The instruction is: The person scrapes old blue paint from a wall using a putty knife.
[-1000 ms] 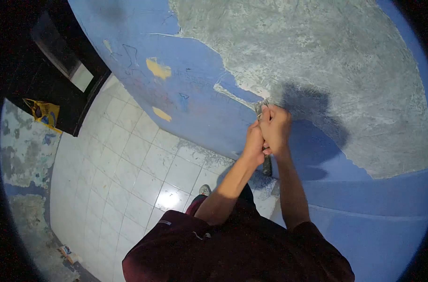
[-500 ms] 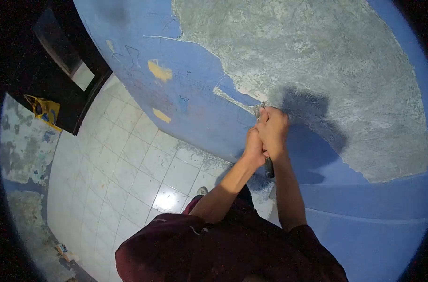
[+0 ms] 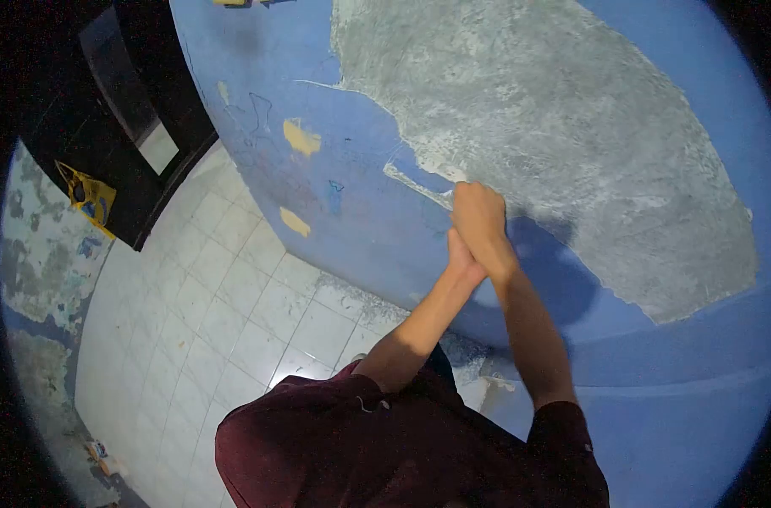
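Observation:
My right hand is closed in a fist against the blue painted wall, at the edge of a large grey bare patch. Just below it, my left hand is wrapped close under the right wrist, partly covered by it. Both hands grip a scraper whose dark handle and metal blade are now hidden by the fingers. Left of my knuckles, a pale scraped strip borders a tongue of blue paint.
Yellowish patches mark the wall to the left. White floor tiles lie below, with grey debris along the wall's foot. A yellow bag hangs by a dark door frame. A flaking wall stands far left.
My right hand has rolled over and moved slightly left, covering the scraper's blade. The handle end, seen below the hands before, is now out of sight. The whole view has shifted slightly.

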`<action>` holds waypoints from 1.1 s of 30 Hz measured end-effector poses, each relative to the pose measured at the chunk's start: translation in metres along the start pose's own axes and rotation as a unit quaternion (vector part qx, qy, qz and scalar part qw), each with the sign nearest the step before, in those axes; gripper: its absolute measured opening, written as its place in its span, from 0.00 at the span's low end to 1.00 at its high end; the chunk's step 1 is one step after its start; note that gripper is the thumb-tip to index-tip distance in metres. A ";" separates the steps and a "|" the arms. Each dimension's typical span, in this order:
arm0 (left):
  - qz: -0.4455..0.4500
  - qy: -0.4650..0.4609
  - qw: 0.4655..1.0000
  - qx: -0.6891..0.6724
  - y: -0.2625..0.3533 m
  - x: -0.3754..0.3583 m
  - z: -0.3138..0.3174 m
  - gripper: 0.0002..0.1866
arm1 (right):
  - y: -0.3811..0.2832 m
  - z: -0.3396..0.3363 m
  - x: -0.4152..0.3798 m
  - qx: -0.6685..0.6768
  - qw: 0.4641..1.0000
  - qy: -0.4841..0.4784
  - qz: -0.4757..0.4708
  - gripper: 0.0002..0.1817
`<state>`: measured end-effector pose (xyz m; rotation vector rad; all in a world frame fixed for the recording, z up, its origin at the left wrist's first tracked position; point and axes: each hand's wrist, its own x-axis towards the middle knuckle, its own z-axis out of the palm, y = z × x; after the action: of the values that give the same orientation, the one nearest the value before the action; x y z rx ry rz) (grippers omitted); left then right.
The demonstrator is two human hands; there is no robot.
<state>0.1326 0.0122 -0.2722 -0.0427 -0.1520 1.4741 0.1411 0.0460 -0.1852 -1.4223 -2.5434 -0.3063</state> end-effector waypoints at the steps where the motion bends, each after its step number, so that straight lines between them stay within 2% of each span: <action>1: 0.004 -0.004 0.999 -0.033 -0.002 0.004 0.004 0.19 | 0.003 -0.003 0.004 -0.002 1.000 0.004 0.003 0.09; 3: 0.003 -0.005 0.998 -0.065 -0.004 -0.001 0.023 0.19 | 0.007 -0.007 0.004 -0.023 0.999 -0.009 -0.048 0.08; 5: -0.013 0.100 0.995 -0.020 -0.004 -0.012 0.049 0.19 | 0.012 -0.013 -0.008 -0.004 0.999 -0.015 -0.044 0.09; 7: -0.028 0.076 0.997 -0.009 0.002 -0.001 0.025 0.20 | 0.023 -0.023 -0.024 0.011 0.999 -0.019 -0.039 0.10; 9: -0.039 0.048 0.998 -0.008 0.003 0.014 -0.013 0.22 | 0.032 -0.037 -0.062 0.095 0.984 0.131 -0.078 0.13; 10: -0.075 -0.115 0.988 -0.075 0.004 0.020 -0.033 0.23 | 0.029 -0.046 -0.074 0.091 0.984 0.130 -0.079 0.13; 11: -0.105 -0.273 0.946 -0.139 0.004 0.023 -0.044 0.24 | 0.024 -0.055 -0.083 0.086 0.995 0.033 0.029 0.13; 12: -0.103 -0.274 0.946 -0.140 0.002 0.016 -0.030 0.24 | 0.018 -0.058 -0.093 0.081 0.985 -0.065 0.137 0.13; 13: -0.061 -0.152 0.976 -0.144 -0.001 0.010 -0.017 0.24 | 0.013 -0.054 -0.107 0.080 0.985 -0.065 0.136 0.13; 14: -0.018 -0.027 0.989 -0.146 -0.003 0.007 -0.010 0.24 | 0.009 -0.048 -0.121 0.066 0.991 -0.021 0.111 0.13; 15: -0.018 -0.025 0.989 -0.145 -0.003 0.008 -0.012 0.24 | 0.006 -0.043 -0.129 0.052 0.994 0.023 0.089 0.14; 16: -0.020 -0.053 0.994 -0.089 -0.001 0.009 -0.013 0.24 | 0.005 -0.037 -0.128 0.055 0.994 0.021 0.092 0.14; 18: -0.025 -0.072 0.997 -0.030 0.000 0.000 -0.007 0.24 | 0.004 -0.028 -0.123 0.054 0.987 0.044 0.147 0.14; 19: -0.017 0.008 1.000 0.009 0.001 -0.003 -0.002 0.23 | 0.006 -0.023 -0.124 0.058 0.986 0.043 0.150 0.14; 20: -0.007 0.087 0.995 0.048 0.004 -0.005 0.000 0.24 | 0.011 -0.019 -0.125 0.048 0.985 0.092 0.139 0.12; 21: -0.007 0.090 0.995 0.050 0.007 -0.011 -0.004 0.24 | 0.016 -0.016 -0.126 0.037 0.981 0.139 0.127 0.11; 22: -0.034 0.092 0.984 0.150 0.010 -0.024 -0.013 0.22 | 0.020 -0.013 -0.127 0.041 0.982 0.137 0.127 0.11; 24: -0.084 0.120 0.927 0.346 0.019 -0.047 -0.049 0.20 | 0.025 -0.008 -0.129 0.166 0.944 0.262 0.116 0.08; 25: -0.107 0.146 0.880 0.440 0.026 -0.057 -0.080 0.19 | 0.025 -0.006 -0.128 0.170 0.944 0.260 0.115 0.08; 27: -0.175 0.143 0.685 0.693 0.056 -0.090 -0.148 0.20 | 0.025 -0.004 -0.128 0.184 0.930 0.288 0.135 0.09; 28: -0.143 0.091 0.558 0.812 0.080 -0.104 -0.235 0.22 | 0.024 -0.004 -0.127 0.189 0.930 0.287 0.135 0.09; 29: -0.135 0.097 0.419 0.893 0.100 -0.138 -0.265 0.23 | 0.022 -0.005 -0.126 0.169 0.928 0.310 0.118 0.09; 30: -0.180 0.072 0.312 0.930 0.123 -0.174 -0.279 0.25 | 0.021 -0.006 -0.125 0.149 0.926 0.333 0.101 0.08; 31: -0.207 0.057 0.337 0.917 0.168 -0.218 -0.397 0.29 | 0.021 -0.006 -0.125 0.152 0.926 0.331 0.103 0.08; 32: -0.337 0.232 0.342 0.846 0.184 -0.256 -0.364 0.29 | 0.021 -0.006 -0.126 0.140 0.932 0.319 0.098 0.09; 33: -0.314 0.420 0.455 0.719 0.199 -0.303 -0.356 0.27 | 0.021 -0.006 -0.126 0.126 0.939 0.305 0.094 0.10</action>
<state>-0.0456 -0.2465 -0.6718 0.6078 1.7585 0.2688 0.2244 -0.0473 -0.2135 -1.2205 -1.8595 -0.3140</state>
